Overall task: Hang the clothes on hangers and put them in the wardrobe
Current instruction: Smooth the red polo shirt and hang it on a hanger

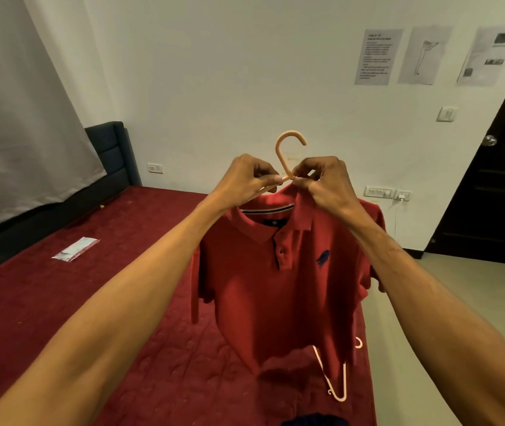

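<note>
- Red polo shirt sits on a peach hanger, held up between both hands.
- Left hand pinches the hanger at the hook base. Right hand pinches the collar just beside it.
- Judgement: collar is being settled, so this shirt is nearly hung. Wardrobe step not yet done.
- Below the hands: spare pink hanger on the bed, dark garment nearer, probably still to hang.
- Wardrobe not in view, so can't tell its contents.
</note>
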